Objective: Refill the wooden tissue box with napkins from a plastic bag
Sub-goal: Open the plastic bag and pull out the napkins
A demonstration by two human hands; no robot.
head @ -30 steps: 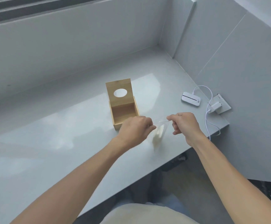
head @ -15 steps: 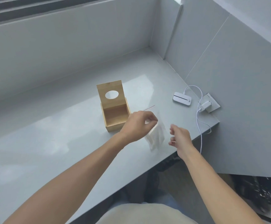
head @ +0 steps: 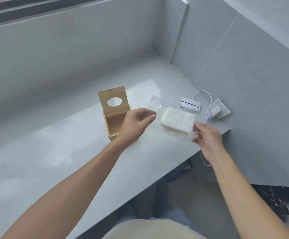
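Observation:
A wooden tissue box (head: 114, 116) stands on the grey counter (head: 54, 152), its lid with an oval hole tipped up and its inside bare. Just right of it, a clear plastic bag (head: 155, 105) holding a stack of white napkins (head: 177, 121) is stretched flat between both hands, above the counter. My left hand (head: 136, 125) pinches the bag's open left end. My right hand (head: 207, 138) pinches the bag's right end, beside the napkin stack.
A small white device (head: 191, 104) lies at the counter's right end, cabled to a white plug (head: 215, 111) in a wall socket. Tiled walls close the back and right. The counter's front edge runs diagonally; a dark bag (head: 278, 199) sits on the floor.
The bag hung down from my left hand with the right hand off it. Now the right hand has taken the far end and the bag lies flat between both hands.

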